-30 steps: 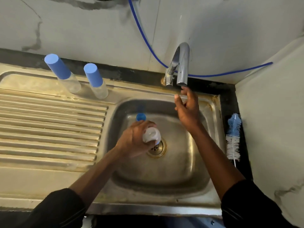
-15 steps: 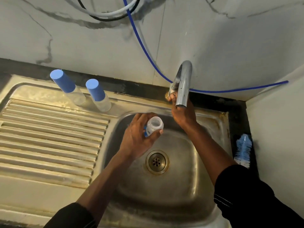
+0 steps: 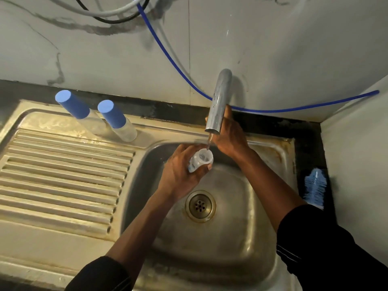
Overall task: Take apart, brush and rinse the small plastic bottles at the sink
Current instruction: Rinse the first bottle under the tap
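— Where's the bottle now?
— In the left hand [image 3: 180, 171], over the sink [image 3: 241, 238]. The fingers curl round an open clear bottle [image 3: 202, 159], its mouth tilted up and far-right, just under the tap spout [image 3: 218, 101]. A thin stream runs into it.
— And the right hand [image 3: 228, 137]?
— It's behind the spout with its fingers hidden, so I can't tell its grip.
— Next?
— Brushing, I'd guess. The bottle brush [image 3: 315, 187] lies on the table [image 3: 308, 148] right of the sink, nearer the right hand.
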